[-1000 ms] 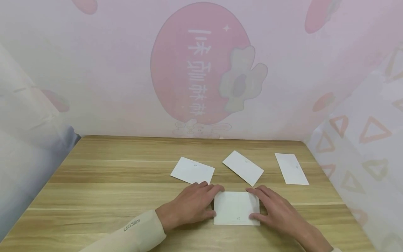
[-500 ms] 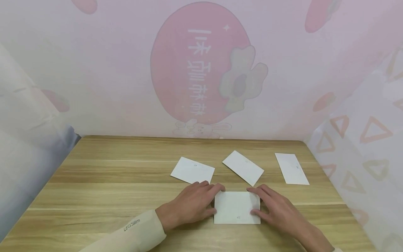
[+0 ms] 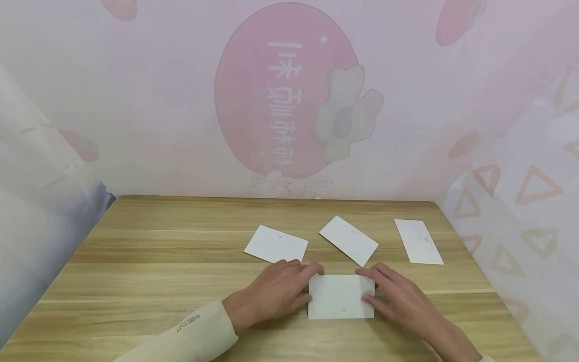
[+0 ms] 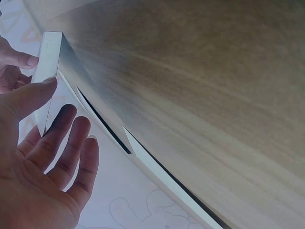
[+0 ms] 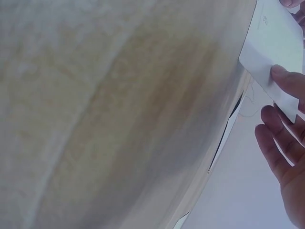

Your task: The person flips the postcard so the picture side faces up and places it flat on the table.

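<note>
Your left hand [image 3: 281, 290] and right hand [image 3: 399, 297] pinch opposite ends of the white card [image 3: 341, 295]; uneven squeezing could bow it.

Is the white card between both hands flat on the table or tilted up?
Tilted up: both wrist views show the white card partly against the backdrop. I cannot tell whether its near edge touches the table.
</note>
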Demonstrator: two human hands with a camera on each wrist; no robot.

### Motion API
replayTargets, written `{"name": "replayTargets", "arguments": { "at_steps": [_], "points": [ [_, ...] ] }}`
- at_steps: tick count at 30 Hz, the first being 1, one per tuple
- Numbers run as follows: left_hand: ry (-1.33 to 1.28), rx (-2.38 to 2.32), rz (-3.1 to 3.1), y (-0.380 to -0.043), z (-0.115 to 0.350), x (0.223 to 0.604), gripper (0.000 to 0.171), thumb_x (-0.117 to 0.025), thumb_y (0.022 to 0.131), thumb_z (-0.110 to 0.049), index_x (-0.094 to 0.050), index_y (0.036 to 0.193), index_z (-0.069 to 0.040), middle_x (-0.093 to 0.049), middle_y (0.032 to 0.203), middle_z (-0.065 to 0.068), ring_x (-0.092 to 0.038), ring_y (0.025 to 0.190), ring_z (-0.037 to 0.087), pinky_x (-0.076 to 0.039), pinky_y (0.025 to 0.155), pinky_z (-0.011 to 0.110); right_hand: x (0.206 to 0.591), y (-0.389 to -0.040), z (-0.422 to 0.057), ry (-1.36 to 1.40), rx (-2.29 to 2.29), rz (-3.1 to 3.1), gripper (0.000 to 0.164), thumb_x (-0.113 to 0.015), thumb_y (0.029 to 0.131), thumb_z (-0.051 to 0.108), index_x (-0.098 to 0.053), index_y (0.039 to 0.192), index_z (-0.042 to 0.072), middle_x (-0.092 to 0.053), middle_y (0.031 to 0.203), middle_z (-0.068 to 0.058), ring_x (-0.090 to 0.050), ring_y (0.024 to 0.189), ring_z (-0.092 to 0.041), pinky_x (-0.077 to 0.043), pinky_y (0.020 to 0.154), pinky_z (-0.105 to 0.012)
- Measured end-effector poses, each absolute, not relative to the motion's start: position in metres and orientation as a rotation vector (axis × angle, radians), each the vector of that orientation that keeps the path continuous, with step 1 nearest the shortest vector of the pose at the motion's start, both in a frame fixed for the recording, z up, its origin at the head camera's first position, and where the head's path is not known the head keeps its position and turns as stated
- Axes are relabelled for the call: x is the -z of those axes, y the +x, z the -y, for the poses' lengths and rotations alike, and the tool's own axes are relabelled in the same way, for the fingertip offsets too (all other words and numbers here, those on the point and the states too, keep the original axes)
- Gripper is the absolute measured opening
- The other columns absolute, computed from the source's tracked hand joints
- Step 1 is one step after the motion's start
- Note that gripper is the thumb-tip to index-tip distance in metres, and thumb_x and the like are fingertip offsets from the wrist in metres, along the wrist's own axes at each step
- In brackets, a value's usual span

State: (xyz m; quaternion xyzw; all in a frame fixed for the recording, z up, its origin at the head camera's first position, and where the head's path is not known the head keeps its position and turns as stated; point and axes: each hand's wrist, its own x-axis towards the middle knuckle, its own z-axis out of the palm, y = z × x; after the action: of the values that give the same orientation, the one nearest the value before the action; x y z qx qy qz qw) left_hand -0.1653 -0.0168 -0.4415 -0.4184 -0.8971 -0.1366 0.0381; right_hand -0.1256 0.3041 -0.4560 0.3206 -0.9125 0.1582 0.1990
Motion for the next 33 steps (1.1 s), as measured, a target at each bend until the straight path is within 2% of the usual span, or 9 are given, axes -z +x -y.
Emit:
{"name": "replayTargets", "arguments": {
  "at_steps": [12,19,24,33],
  "points": [
    [-1.283,0.421,2.744,-0.1668,0.0158,0.4415,0.042,-0.078,0.102,-0.027,-0.057,0.138,-0.026,-0.065,0.084,-0.009,-0.058,0.081,0.009,-0.054,0.081,0.029,0.455,-0.1276,-0.3044,0.902,-0.478,2.524,0.059,-0.097,0.078,0.009,-0.073,0.131,0.018,-0.066,0.107,0.014,-0.064,0.082,-0.002,-0.046,0.07,-0.01],
    [-1.278,0.454,2.733,-0.1664,0.0163,0.4407,0.04,-0.075,0.103,-0.023,-0.059,0.139,-0.026,-0.062,0.081,-0.011,-0.056,0.08,0.007,-0.055,0.083,0.029,0.4528,-0.128,-0.3049,0.907,-0.478,2.52,0.056,-0.096,0.079,0.008,-0.074,0.129,0.018,-0.067,0.109,0.015,-0.063,0.086,0.0,-0.049,0.075,-0.012],
    [-1.284,0.447,2.722,-0.1669,0.0169,0.4405,0.041,-0.077,0.103,-0.024,-0.058,0.139,-0.026,-0.063,0.082,-0.01,-0.056,0.08,0.007,-0.055,0.084,0.029,0.4532,-0.1295,-0.3053,0.922,-0.481,2.505,0.055,-0.096,0.079,0.008,-0.074,0.129,0.018,-0.066,0.107,0.015,-0.062,0.084,0.0,-0.048,0.074,-0.012],
    [-1.277,0.447,2.716,-0.1676,0.0179,0.4394,0.04,-0.077,0.102,-0.023,-0.059,0.138,-0.027,-0.061,0.079,-0.01,-0.053,0.076,0.007,-0.053,0.078,0.027,0.4536,-0.1307,-0.3046,0.934,-0.489,2.486,0.053,-0.094,0.079,0.006,-0.074,0.127,0.019,-0.068,0.106,0.015,-0.062,0.085,0.001,-0.049,0.075,-0.014]
  ]
}}
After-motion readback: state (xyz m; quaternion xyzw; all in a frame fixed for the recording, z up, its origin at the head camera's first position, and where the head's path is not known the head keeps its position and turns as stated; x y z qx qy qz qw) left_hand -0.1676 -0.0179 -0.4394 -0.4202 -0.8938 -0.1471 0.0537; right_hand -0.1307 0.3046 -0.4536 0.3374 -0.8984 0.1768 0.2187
